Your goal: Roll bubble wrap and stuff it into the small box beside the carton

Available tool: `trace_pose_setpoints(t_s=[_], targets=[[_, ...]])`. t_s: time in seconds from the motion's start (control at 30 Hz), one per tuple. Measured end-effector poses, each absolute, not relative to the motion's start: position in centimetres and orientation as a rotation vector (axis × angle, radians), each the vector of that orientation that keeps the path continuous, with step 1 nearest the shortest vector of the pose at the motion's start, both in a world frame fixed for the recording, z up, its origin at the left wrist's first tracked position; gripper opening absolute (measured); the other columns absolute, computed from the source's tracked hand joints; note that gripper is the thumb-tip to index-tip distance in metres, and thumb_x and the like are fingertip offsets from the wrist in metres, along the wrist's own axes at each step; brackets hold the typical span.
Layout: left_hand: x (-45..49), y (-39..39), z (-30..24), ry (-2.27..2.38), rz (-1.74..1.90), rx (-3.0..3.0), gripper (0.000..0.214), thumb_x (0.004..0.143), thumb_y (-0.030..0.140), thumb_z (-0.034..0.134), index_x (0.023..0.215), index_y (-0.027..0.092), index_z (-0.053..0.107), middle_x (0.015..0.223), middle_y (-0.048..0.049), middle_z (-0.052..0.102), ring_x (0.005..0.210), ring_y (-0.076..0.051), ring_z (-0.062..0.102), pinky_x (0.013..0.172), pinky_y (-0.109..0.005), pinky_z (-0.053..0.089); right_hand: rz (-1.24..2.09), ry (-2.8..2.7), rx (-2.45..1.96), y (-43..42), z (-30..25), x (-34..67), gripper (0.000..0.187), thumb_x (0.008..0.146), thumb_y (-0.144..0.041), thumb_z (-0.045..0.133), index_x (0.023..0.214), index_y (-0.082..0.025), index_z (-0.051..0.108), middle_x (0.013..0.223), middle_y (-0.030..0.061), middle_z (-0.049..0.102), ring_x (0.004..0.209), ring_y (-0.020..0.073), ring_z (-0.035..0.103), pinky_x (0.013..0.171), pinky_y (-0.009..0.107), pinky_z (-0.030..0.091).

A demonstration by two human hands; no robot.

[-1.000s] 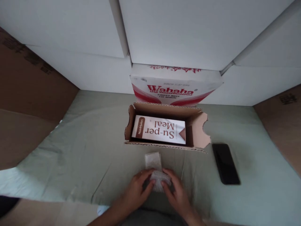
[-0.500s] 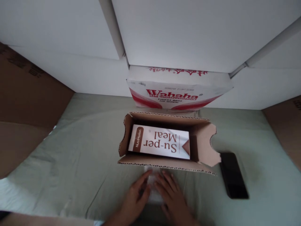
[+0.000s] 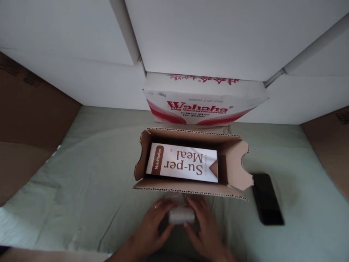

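Observation:
A small whitish, translucent roll of plastic wrap (image 3: 181, 215) lies just in front of the open cardboard box. My left hand (image 3: 156, 225) curls round its left end, and my right hand (image 3: 203, 225) grips the right end; both are somewhat blurred. A paler flap of the same material (image 3: 177, 198) reaches from the roll toward the box. Inside the cardboard box (image 3: 191, 189) sits a white carton (image 3: 185, 163) marked "Su-per Meal", upside down from my side. The box's end flaps stand up.
A black phone (image 3: 268, 200) lies right of the box. Behind it a white and red Wahaha carton (image 3: 201, 105) leans on white cabinets (image 3: 201, 36). Brown cartons (image 3: 29, 116) flank the green cloth (image 3: 89, 163) at both sides.
My hands were lying flatter over the plastic wrap, fingers forward; now they are wider apart, holding it as a roll by its ends. The view has shifted slightly.

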State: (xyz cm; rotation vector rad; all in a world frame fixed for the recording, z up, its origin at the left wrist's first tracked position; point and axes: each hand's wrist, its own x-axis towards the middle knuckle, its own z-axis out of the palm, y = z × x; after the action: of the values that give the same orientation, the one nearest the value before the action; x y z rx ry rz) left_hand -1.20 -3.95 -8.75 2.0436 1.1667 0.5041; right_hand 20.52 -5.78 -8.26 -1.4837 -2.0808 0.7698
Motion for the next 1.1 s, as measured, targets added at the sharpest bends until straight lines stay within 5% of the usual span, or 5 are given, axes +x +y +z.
trace_pose_setpoints(t_s=[0.5, 0.67, 0.87, 1.0, 1.1], targets=[[-0.6, -1.9, -7.0, 1.506, 0.517, 1.486, 0.025, 0.087, 0.034, 0.049, 0.105, 0.018, 0.057, 0.094, -0.0070, 0.069, 0.085, -0.018, 0.065, 0.077, -0.032, 0.053, 0.593, -2.321, -1.504, -4.4, -9.2, 18.4, 0.050, 0.080, -0.009, 0.047, 0.127, -0.026, 0.050, 0.120, 0.0054, 0.060, 0.111, 0.0256, 0.052, 0.091, 0.049, 0.047], [-2.1, -1.7, -5.1, 1.482, 0.198, 1.410, 0.038, 0.091, 0.042, 0.040, 0.071, 0.017, 0.060, 0.062, -0.0014, 0.062, 0.060, -0.015, 0.059, 0.058, -0.026, 0.048, 0.614, -2.274, -1.528, -4.6, -9.8, 18.1, 0.054, 0.074, -0.007, 0.049, 0.126, -0.023, 0.051, 0.117, 0.0077, 0.061, 0.108, 0.0271, 0.053, 0.090, 0.050, 0.047], [-0.4, -2.4, -5.2, 1.302, 0.502, 1.059, 0.050, 0.083, 0.048, 0.053, 0.125, 0.022, 0.045, 0.118, -0.0071, 0.063, 0.112, -0.023, 0.059, 0.095, -0.036, 0.048, 0.560, -2.185, -1.336, -5.3, -9.4, 17.2, 0.051, 0.072, -0.008, 0.047, 0.120, -0.022, 0.052, 0.129, 0.0081, 0.054, 0.123, 0.0280, 0.042, 0.098, 0.054, 0.040], [-0.1, -2.4, -5.4, 1.219, 0.537, 1.003, 0.048, 0.085, 0.041, 0.052, 0.127, 0.020, 0.041, 0.124, -0.0102, 0.060, 0.113, -0.023, 0.058, 0.096, -0.039, 0.048, 0.717, -2.187, -1.179, -5.0, -7.6, 18.0, 0.041, 0.078, -0.021, 0.051, 0.119, -0.021, 0.051, 0.133, 0.0078, 0.051, 0.131, 0.0291, 0.035, 0.106, 0.060, 0.029], [-0.6, -2.6, -4.8, 1.220, 0.434, 1.214, 0.060, 0.085, 0.026, 0.051, 0.139, 0.018, 0.027, 0.128, -0.0137, 0.056, 0.115, -0.022, 0.057, 0.099, -0.040, 0.045, 0.829, -2.074, -1.211, -4.3, -5.7, 19.5, 0.037, 0.083, -0.024, 0.052, 0.120, -0.022, 0.049, 0.131, 0.0095, 0.051, 0.127, 0.0253, 0.042, 0.105, 0.051, 0.037]])
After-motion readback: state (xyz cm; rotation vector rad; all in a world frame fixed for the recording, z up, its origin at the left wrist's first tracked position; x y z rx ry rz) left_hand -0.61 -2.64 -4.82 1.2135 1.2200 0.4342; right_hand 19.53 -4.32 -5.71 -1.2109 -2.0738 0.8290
